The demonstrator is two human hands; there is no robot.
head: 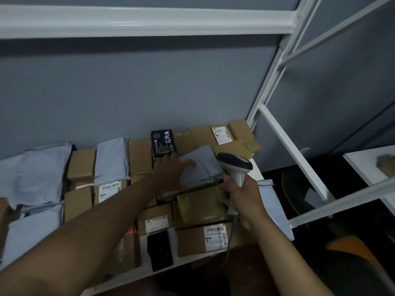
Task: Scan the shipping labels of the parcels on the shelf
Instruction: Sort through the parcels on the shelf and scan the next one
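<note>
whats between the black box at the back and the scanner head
In the head view, a grey poly mailer lies between the black box and the scanner, with the left hand resting flat on its near-left part.

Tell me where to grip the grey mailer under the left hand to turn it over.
Pinch the grey mailer by its near edge, coming from the front: it is thin and lies flat, no label shows, the left hand rests on its left side, and the scanner crowds its right.
</note>
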